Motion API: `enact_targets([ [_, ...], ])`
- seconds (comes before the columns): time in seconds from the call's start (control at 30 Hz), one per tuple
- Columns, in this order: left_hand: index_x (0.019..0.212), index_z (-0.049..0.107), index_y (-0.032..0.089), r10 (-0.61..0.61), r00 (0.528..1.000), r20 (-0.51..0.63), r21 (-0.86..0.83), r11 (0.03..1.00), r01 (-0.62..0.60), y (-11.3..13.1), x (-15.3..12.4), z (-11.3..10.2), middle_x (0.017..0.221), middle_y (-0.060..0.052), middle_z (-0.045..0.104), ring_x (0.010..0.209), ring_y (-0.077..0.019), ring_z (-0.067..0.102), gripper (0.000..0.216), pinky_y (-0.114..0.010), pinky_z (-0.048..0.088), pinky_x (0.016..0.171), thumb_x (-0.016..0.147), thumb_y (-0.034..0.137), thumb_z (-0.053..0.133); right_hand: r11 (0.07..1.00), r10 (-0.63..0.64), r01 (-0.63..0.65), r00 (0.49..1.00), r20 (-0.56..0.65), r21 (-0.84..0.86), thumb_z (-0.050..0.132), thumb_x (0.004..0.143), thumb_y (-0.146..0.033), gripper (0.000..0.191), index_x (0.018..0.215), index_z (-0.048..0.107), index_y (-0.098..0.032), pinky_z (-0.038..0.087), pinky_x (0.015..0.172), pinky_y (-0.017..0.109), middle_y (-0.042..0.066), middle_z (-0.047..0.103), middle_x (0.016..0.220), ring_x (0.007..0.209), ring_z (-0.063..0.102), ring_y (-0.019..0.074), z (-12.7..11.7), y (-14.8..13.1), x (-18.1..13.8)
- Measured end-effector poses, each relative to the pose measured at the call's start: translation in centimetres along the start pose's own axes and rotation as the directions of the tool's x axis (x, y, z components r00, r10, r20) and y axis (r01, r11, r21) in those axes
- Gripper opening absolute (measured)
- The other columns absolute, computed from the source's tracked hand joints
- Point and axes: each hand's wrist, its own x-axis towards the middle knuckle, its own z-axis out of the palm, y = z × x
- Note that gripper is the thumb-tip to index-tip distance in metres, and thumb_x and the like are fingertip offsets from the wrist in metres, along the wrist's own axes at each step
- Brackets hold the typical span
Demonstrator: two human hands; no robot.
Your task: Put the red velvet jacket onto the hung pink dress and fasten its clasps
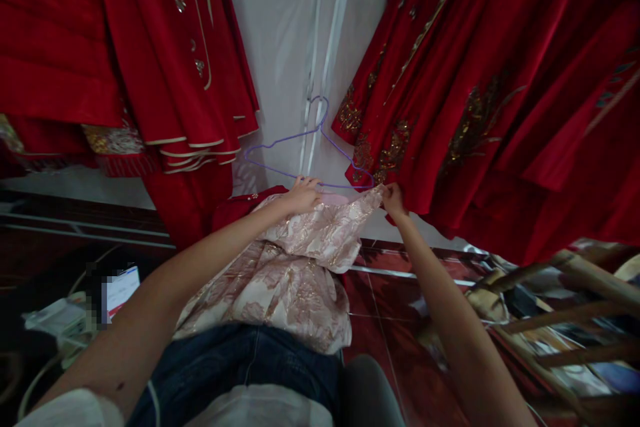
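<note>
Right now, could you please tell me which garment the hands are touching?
The pale garment, in the middle, with a shiny pattern; the red garments hang left and right.

And no lettering, number or brand can be read anywhere here, with even the small white rectangular panel edged in blue and red (124, 290), over at the left, showing only faint, blurred, illegible marks.

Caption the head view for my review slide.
Left hand on, right hand pinching, a pale pink garment beside a purple hanger, red garments either side.
</note>
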Motion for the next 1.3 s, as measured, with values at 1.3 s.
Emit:
enact_targets([
  [1.3,0.098,0.058,0.015,-0.811,0.313,-0.494,-0.434,0.542,0.720,-11.9,-10.0,2.0,0.102,-0.015,0.064,0.100,-0.0240,0.062,0.040,-0.034,0.047,0.089,0.099,0.032,0.022,0.963,-0.264,0.257,0.960,0.094,0.078,0.042,0.084,-0.071,0.055,0.063,0.045,-0.021,0.032,0.057,0.023,-0.003,0.043,0.057,0.058,0.040,0.0122,1.5,-10.8,3.2],
])
